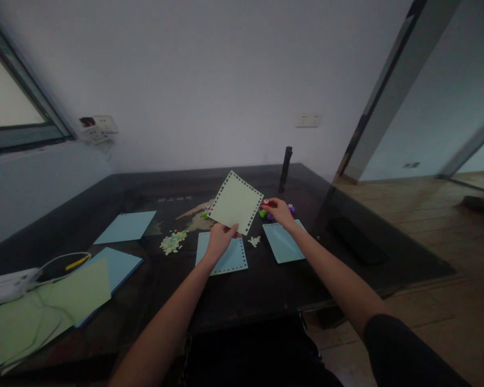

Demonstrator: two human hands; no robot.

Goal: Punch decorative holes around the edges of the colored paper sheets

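A pale green sheet of paper [237, 201], punched with small holes along its edges, is tilted up above the table. My left hand [221, 240] pinches it at its lower edge. To the right, my right hand [280, 212] has its fingers closed on a small red craft punch [265, 202] beside the sheet's right corner. Green and purple punches [263, 214] lie just under and behind that hand, partly hidden. Below the raised sheet is a light blue sheet [228, 258] with holes along its edges. Another blue sheet [283, 243] lies under my right forearm.
Paper cut-outs form a pile [173, 242] at left and a smaller heap [254, 241] near the middle. More blue paper [126, 227], green sheets [60, 295] and a white power strip [8, 287] lie left. A black cylinder [285, 169] stands behind; a dark flat object [357, 241] lies right.
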